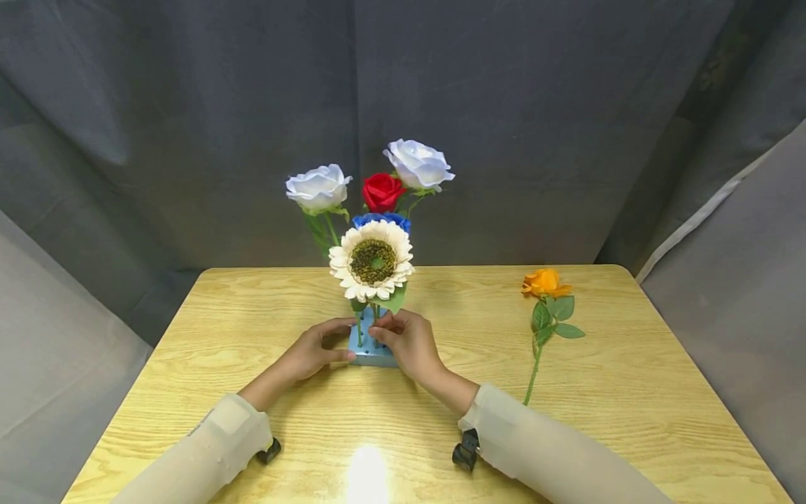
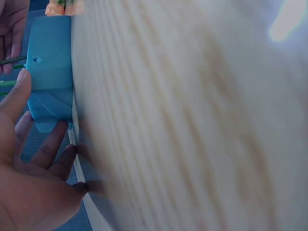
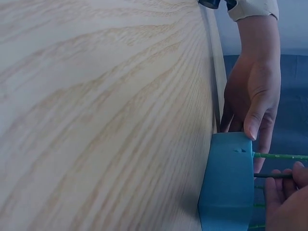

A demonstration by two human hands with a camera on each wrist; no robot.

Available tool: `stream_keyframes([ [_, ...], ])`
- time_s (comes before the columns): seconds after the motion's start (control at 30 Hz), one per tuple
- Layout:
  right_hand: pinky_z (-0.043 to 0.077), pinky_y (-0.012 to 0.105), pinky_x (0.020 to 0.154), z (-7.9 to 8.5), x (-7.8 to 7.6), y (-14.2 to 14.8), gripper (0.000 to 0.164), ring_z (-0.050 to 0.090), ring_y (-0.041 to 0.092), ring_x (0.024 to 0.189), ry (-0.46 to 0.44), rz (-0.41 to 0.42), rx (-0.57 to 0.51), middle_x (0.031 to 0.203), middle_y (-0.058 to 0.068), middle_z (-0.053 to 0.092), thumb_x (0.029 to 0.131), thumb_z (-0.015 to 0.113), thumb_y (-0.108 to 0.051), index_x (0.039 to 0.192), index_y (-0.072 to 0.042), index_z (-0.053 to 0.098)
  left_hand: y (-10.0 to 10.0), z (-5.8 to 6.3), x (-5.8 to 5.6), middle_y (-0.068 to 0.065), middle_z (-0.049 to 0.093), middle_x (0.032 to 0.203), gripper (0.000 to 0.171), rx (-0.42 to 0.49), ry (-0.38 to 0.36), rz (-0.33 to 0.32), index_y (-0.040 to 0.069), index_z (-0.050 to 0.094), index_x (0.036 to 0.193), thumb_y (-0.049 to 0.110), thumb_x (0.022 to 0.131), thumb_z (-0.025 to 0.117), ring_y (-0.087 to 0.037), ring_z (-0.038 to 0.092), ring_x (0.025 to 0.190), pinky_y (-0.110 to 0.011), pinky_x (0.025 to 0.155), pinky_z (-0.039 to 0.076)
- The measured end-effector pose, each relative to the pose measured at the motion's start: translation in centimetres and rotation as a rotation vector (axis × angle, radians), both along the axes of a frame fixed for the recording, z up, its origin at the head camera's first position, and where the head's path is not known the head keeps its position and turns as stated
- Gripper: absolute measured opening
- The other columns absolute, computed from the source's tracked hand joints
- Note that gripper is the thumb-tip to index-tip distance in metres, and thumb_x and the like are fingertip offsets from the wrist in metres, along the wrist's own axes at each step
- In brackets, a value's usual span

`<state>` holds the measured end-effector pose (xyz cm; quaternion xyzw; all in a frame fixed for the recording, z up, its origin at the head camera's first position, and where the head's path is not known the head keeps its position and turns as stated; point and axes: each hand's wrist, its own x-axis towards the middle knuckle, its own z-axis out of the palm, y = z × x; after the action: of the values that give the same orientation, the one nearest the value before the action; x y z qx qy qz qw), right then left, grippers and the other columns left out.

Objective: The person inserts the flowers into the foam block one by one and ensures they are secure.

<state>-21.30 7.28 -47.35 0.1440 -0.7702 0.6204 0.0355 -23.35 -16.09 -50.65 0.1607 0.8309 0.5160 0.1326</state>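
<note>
A light blue block with holes (image 1: 374,360) stands on the table and bears several upright artificial flowers. My left hand (image 1: 308,353) holds its left end, thumb at the front corner and fingers toward the back. With thumb and fingers my right hand (image 1: 409,343) pinches the stem of a cream sunflower (image 1: 371,260), low down near the block's top. In the right wrist view a dark stem (image 3: 272,175) runs between the right fingers. Behind the sunflower rise a red rose (image 1: 383,192), a partly hidden blue flower (image 1: 392,221) and two white roses, one left (image 1: 317,189), one right (image 1: 418,166).
An orange rose (image 1: 544,283) with green leaves lies on the right of the wooden table (image 1: 252,301), its stem pointing toward the right sleeve (image 1: 535,441). Grey curtains (image 1: 189,140) hang behind and along both sides of the table.
</note>
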Motion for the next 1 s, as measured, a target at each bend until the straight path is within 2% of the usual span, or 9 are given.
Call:
stream_keyframes([
  [0.17,0.054,0.021,0.062,-0.48,0.08,-0.14,0.01,0.07,0.015,0.074,0.02,-0.012,0.078,0.087,0.008,0.077,0.089,0.08,-0.005,0.082,-0.004,0.073,-0.11,0.04,-0.02,-0.018,0.053,0.152,0.067,0.029,-0.011,-0.014,0.012,0.054,0.149,0.017,0.089,0.082,-0.04,0.045,0.144,-0.06,0.12,0.03],
  [0.3,0.053,0.021,0.061,-0.69,0.24,-0.19,0.012,0.07,0.015,0.073,0.018,-0.01,0.119,0.087,0.008,0.077,0.089,0.08,-0.006,0.08,-0.005,0.072,-0.1,0.12,-0.08,-0.017,0.054,0.152,0.065,0.014,0.0,-0.014,0.013,0.056,0.148,0.018,0.088,0.082,-0.04,0.045,0.144,-0.061,0.121,0.027],
  [0.73,0.058,0.022,0.063,-0.59,0.31,-0.2,0.011,0.073,0.019,0.075,0.006,0.001,0.12,0.086,0.009,0.077,0.088,0.08,-0.002,0.08,-0.004,0.072,-0.09,-0.22,-0.3,-0.016,0.053,0.152,0.064,0.014,-0.015,-0.01,0.014,0.057,0.147,0.018,0.088,0.082,-0.04,0.043,0.145,-0.063,0.122,0.024],
  [1.0,0.058,0.022,0.064,-0.69,0.24,-0.19,0.009,0.073,0.019,0.075,0.0,0.011,0.103,0.087,0.009,0.076,0.088,0.08,-0.003,0.082,-0.004,0.072,-0.19,-0.25,-0.25,-0.016,0.058,0.147,0.066,-0.005,-0.01,-0.001,0.014,0.056,0.148,0.021,0.088,0.083,-0.041,0.044,0.144,-0.067,0.121,0.02],
])
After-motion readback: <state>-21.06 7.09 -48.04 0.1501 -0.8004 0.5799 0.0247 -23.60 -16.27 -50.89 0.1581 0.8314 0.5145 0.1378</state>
